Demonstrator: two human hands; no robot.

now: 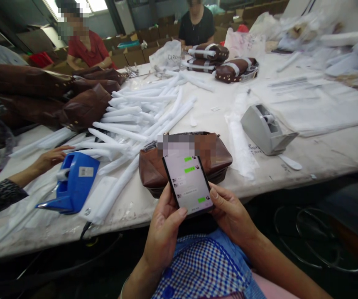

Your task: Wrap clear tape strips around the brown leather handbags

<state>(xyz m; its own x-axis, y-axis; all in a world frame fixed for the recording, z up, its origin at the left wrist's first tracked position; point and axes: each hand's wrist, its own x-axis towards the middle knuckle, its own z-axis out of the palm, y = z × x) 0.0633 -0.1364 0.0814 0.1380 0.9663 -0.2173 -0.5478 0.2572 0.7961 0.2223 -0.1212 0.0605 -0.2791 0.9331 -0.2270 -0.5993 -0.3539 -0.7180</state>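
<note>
Both my hands hold a smartphone (189,182) upright in front of me, tilted a little, its screen lit with a chat of green and white message bubbles. My left hand (163,226) wraps the lower left side, thumb at the bottom corner. On the lower right side, my right hand (230,209) grips the edge with its thumb along the screen. Behind the phone a brown leather handbag (154,168) lies on the table near its front edge, partly hidden by the phone.
A blue tape dispenser (79,180) stands at left beside a co-worker's hand (50,160); a grey tape dispenser (266,128) stands at right. White padded rolls (154,108) cover the table's middle. Brown bags (85,106) pile up at left, with wrapped bags (236,69) at the back. Two people sit opposite.
</note>
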